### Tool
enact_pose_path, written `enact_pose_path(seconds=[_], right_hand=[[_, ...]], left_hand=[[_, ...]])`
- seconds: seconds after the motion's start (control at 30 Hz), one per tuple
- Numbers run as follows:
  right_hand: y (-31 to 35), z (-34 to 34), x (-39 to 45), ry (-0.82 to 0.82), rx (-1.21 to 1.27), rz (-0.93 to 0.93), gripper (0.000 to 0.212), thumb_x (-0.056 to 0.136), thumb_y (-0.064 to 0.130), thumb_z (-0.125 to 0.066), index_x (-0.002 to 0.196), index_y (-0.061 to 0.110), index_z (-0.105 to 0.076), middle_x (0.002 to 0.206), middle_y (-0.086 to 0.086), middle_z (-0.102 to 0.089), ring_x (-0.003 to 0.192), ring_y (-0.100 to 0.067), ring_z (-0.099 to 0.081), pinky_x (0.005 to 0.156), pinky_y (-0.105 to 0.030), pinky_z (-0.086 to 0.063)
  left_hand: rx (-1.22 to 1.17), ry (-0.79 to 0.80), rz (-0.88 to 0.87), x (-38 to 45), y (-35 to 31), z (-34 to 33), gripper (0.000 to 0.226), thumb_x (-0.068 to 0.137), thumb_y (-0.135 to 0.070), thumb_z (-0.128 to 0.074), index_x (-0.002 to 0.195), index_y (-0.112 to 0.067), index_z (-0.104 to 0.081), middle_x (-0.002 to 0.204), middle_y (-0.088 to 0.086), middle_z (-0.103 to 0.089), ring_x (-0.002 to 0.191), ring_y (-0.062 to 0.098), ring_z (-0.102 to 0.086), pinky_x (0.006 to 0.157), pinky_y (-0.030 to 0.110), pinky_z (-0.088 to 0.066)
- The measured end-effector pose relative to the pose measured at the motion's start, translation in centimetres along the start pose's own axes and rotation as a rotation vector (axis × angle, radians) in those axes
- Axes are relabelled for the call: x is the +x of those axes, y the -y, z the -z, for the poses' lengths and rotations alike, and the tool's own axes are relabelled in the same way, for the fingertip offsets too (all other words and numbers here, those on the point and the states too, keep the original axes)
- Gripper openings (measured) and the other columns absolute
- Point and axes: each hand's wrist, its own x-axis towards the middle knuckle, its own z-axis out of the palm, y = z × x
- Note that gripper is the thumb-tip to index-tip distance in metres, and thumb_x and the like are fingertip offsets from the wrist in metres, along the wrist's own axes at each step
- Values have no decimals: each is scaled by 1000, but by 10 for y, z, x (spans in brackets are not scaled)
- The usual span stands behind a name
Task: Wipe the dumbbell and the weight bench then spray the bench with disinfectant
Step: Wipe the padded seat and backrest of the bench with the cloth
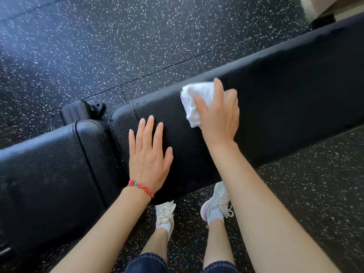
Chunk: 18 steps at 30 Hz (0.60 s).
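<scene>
Two hands of mine are on the long black textured-leather weight bench (285, 91), which runs slantwise across the view from lower left to upper right, with a seam gap between its short seat pad at the left and its long back pad. My left hand (149, 156) lies flat on the padded surface just right of that gap, fingers (146, 133) straight and held close together, holding nothing; a red beaded bracelet (140, 187) circles its wrist. My right hand (218, 115) is farther along the back pad, its fingers curled over a crumpled white cloth (195, 103) and pressing it against the surface, the cloth bunching out to the left of my thumb. Past the bench's far edge, a black plastic foot of the frame (80, 111) rests on the black rubber floor flecked with white (137, 36). Below the near edge I see my white laced sneakers (218, 201) on that floor, and the hems of dark blue denim shorts (147, 263). The dumbbell is nowhere that I can see.
</scene>
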Motion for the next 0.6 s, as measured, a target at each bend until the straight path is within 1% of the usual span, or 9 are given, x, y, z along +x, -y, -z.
enact_pose_path(seconds=[0.07, 0.17, 0.27, 0.33, 0.4, 0.47, 0.53, 0.6], right_hand=[[-24, 8, -31, 7, 37, -43, 62, 86, 50, -50, 135, 13, -41, 102, -17, -49, 87, -32, -50, 71, -40, -42], [-66, 26, -79, 16, 25, -66, 63, 85, 54, -46, 133, 13, -43, 94, -15, -48, 77, -29, -51, 66, -38, -46], [-86, 34, -89, 36, -5, -34, 61, 84, 54, -44, 129, 13, -44, 89, -12, -48, 72, -26, -50, 62, -36, -46], [-84, 33, -75, 37, -18, 16, 59, 84, 51, -45, 127, 11, -47, 87, -12, -50, 71, -26, -50, 62, -35, -45], [-75, 30, -49, 1, -4, 17, 59, 83, 50, -47, 125, 9, -51, 86, -14, -52, 70, -29, -53, 61, -35, -45], [-60, 27, -7, -31, 8, -15, 60, 83, 49, -51, 128, 8, -50, 94, -17, -53, 79, -33, -53, 67, -37, -43], [-47, 25, 37, 10, -6, -38, 62, 86, 49, -51, 134, 11, -42, 107, -16, -50, 93, -32, -50, 77, -37, -38], [-41, 24, 63, 8, -40, -19, 63, 88, 53, -48, 136, 13, -39, 111, -15, -49, 96, -30, -49, 79, -35, -37]], left_hand=[[-6, 1, -15, 6, -11, 1, 55, 87, -30, -40, 133, 0, -43, 145, 22, -36, 136, 34, -24, 111, 49, -12], [-18, 16, -51, 19, -32, -1, 55, 87, -30, -40, 135, -2, -42, 146, 18, -36, 136, 31, -23, 111, 48, -12], [-12, 51, -87, 31, -53, -9, 56, 88, -31, -39, 138, -6, -40, 148, 14, -34, 138, 30, -23, 111, 49, -12], [-5, 57, -69, 36, -61, -16, 56, 89, -32, -38, 139, -7, -39, 149, 13, -33, 138, 30, -23, 111, 50, -12], [5, 57, -42, 36, -64, -21, 56, 90, -33, -37, 139, -7, -38, 149, 14, -33, 138, 31, -22, 111, 51, -11], [17, 48, -40, 35, -65, -24, 56, 90, -33, -37, 139, -6, -38, 149, 15, -33, 138, 30, -20, 111, 51, -11], [29, 41, -44, 34, -63, -25, 56, 90, -34, -37, 140, -7, -38, 149, 15, -32, 138, 30, -20, 111, 51, -11], [40, 41, -47, 35, -62, -24, 57, 90, -35, -37, 140, -8, -37, 149, 14, -33, 138, 30, -20, 111, 51, -12]])
